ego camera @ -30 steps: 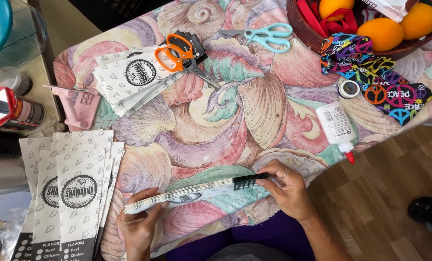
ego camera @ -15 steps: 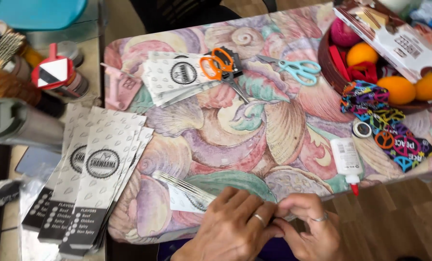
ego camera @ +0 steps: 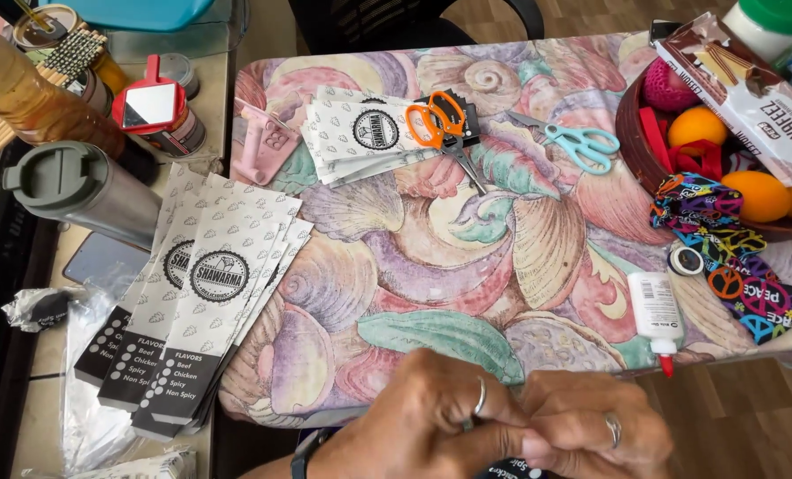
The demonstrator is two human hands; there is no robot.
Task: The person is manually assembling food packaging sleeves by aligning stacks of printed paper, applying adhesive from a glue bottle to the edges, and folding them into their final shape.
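Pressing both hands, left hand and right hand, together, fingers pinching something hidden; best kept against the bench edge.

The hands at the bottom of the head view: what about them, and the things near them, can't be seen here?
- What the left hand and right hand pinch: hidden by the closed fingers pressed together.
- The wrists: cut off by the bottom edge.
- Lower ends of the paper bags on the left: they hang over the table edge, partly overlapping each other.
- The oranges in the bowl: partly covered by a snack packet, and cut off by the right edge.
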